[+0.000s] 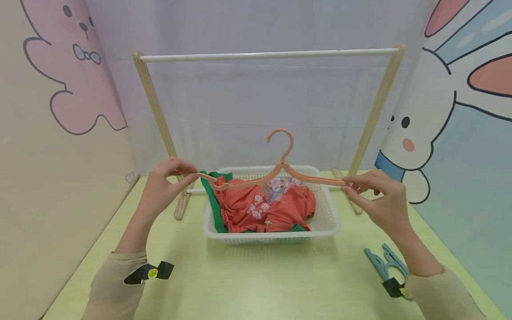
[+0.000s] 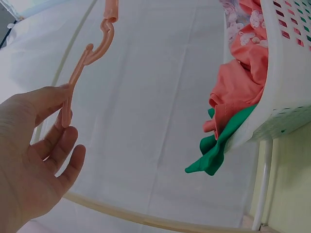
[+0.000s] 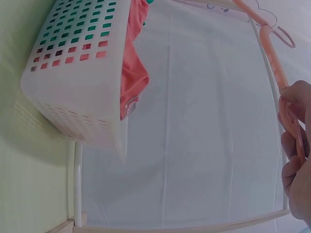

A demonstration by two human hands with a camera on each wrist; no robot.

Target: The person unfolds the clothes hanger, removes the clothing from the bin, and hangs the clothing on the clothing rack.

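L hand & R hand well apart, both up in the air, each clamped on one end of the same orange hanger: thumb on one side, fingertips on the other. Hanger thus spans the gap btwn hands, hook up approx. midway; small hook-like notch on its arm near L hand, per L wrist view. It's clear of the basket, not touching the clothes.

Btwn hands & lower: white basket, perforated sides, on the tabletop. Inside, red clothing w/ pale flowers, bunched up; green cloth along the side nearer L hand, a corner sticking out over the rim; greyish floral bit at the back, approx. under the hanger's middle.

Below R hand, near that wrist: blue-green hanger lying on tabletop, part hidden by the wrist strap & arm. Straps w/ black pieces & a yellow spot at both wrists; beige sleeves behind.

Beyond hands: rack w/ white rail higher than both, wooden posts one per side, feet on tabletop. Cartoon rabbit on wall past R hand; pink cartoon figure on wall, L hand's side.
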